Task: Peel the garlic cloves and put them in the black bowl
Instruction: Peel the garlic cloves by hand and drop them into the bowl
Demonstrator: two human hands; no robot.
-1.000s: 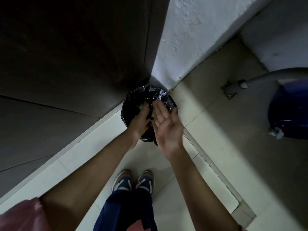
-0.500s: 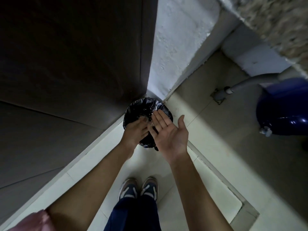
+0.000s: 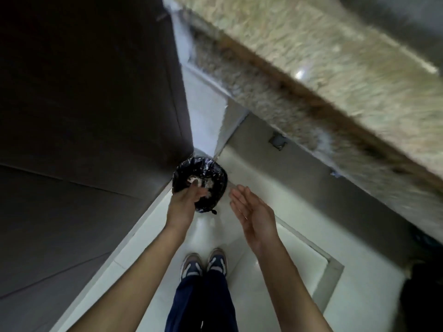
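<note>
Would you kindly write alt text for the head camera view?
Seen from above, a person's left hand hovers over a small bin lined with a black plastic bag holding pale scraps, while the open right hand hangs beside it.

Dark navy trousers [image 3: 203, 305]; 2 navy-and-grey trainers [image 3: 191, 265] with pale panels. Forearms [image 3: 143, 271], left hand [image 3: 183, 203], right hand [image 3: 255, 213] bare.

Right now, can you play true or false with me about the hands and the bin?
1. The bin has a black bag in it. True.
2. The right hand holds a garlic clove. False: it is open and holds nothing.
3. The left hand reaches over the bin's edge. True.
4. The bin stands on a table. False: it stands on the floor, in a corner.
5. The person is barefoot. False: shoes are on both feet.
</note>
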